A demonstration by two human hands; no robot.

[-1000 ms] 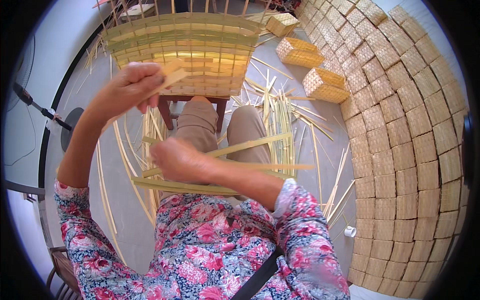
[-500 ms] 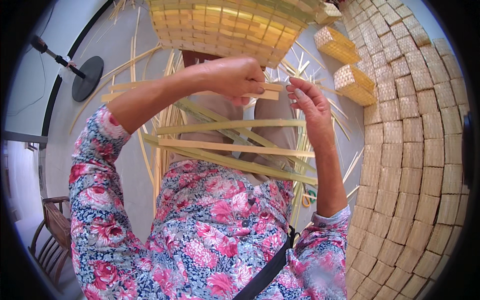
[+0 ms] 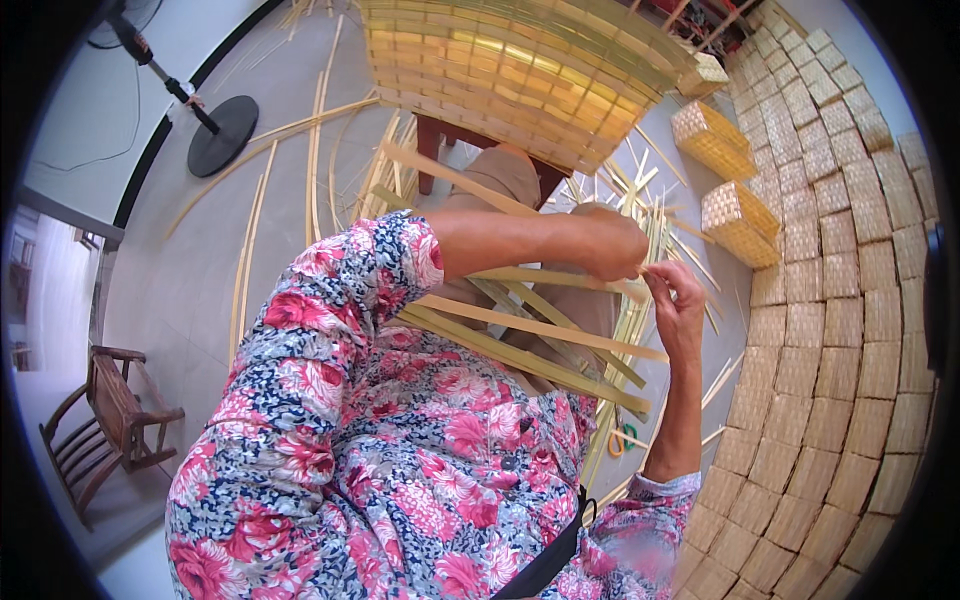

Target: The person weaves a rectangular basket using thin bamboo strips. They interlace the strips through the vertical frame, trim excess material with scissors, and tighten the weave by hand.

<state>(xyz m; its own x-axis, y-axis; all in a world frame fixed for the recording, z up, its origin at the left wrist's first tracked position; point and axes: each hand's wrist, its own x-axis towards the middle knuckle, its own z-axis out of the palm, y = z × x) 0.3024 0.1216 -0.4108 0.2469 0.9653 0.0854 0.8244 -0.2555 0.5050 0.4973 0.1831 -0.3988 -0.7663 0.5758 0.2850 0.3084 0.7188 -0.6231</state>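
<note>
My left hand (image 3: pixel 618 245) is a closed fist reached across to the right, above my knees. From under its forearm a pale bamboo strip (image 3: pixel 455 183) runs out to the upper left. My right hand (image 3: pixel 678 298) meets the fist, its thumb and fingertips pinched at the strip's end; the fist's fingers are mostly hidden. More strips lie across my lap, among them a pale one (image 3: pixel 540 325) and a greenish one (image 3: pixel 510 358). Beyond my knees a large woven basket (image 3: pixel 510 85) rests on a dark red stool (image 3: pixel 427 150).
Loose strips (image 3: pixel 318 150) litter the grey floor. Orange-and-green-handled scissors (image 3: pixel 617 438) lie below my right forearm. Small baskets (image 3: pixel 740 225) stand at right beside a big wall of stacked woven pieces (image 3: pixel 790 390). A round black stand base (image 3: pixel 222 137) and a wooden chair (image 3: pixel 125 410) are at left.
My left hand has moved right and down to my right hand, bringing the strip along. My right hand has dropped, its fingers now pinched. The whole view has tilted.
</note>
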